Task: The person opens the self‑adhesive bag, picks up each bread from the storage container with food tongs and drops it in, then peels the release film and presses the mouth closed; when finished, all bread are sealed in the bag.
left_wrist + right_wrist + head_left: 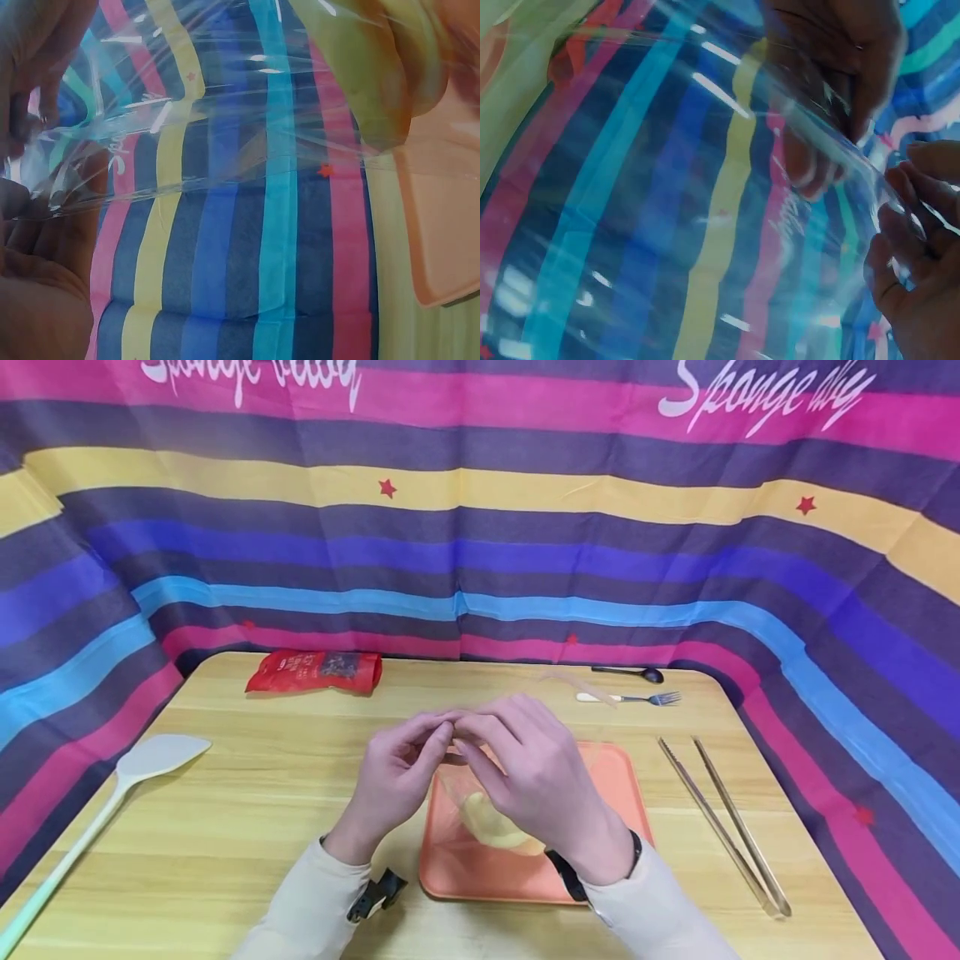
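Note:
Both hands meet over the orange tray, gripping the top edge of a clear plastic bag. My left hand pinches the edge between thumb and fingers. Close against it, the right hand has its fingers curled on the same edge. Long greenish-yellow fruit that looks like bananas hangs low in the bag; in the head view its pale curve overlaps the tray and is partly hidden by the right hand. In the right wrist view the bag's film stretches slack below the fingers.
A red pouch lies at the back left, a white spatula with green handle along the left. Behind the tray are a black spoon, a fork and a thin clear strip. Metal tongs lie right of the tray.

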Demonstrator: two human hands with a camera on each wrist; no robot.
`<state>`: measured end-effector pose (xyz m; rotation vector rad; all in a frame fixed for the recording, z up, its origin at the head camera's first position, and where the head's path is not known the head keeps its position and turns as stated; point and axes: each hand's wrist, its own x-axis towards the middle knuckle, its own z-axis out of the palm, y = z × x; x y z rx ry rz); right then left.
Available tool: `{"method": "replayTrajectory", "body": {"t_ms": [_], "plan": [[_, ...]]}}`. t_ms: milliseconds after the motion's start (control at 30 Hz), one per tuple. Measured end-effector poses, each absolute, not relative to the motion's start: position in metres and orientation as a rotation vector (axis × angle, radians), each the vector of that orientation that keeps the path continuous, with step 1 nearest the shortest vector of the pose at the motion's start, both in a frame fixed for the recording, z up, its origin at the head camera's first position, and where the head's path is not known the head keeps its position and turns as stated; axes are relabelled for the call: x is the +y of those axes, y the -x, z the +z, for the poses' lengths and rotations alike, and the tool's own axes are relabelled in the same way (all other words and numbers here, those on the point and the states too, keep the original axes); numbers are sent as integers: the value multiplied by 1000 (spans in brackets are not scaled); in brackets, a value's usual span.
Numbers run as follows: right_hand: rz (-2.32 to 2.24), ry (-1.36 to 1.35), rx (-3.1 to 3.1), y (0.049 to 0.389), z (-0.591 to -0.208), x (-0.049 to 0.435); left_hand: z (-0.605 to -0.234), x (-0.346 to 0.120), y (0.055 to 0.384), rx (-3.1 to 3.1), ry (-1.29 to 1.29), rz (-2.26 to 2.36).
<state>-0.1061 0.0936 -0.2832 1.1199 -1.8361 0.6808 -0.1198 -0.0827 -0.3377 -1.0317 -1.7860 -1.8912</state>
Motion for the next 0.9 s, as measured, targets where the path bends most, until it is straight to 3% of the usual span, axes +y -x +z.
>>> {"method": "replayTrajectory", "body": {"t_ms": [900], "plan": [[339,-1149,-1794,122,-277,85,-335,-90,119,-1889,1071,-1323]]}}
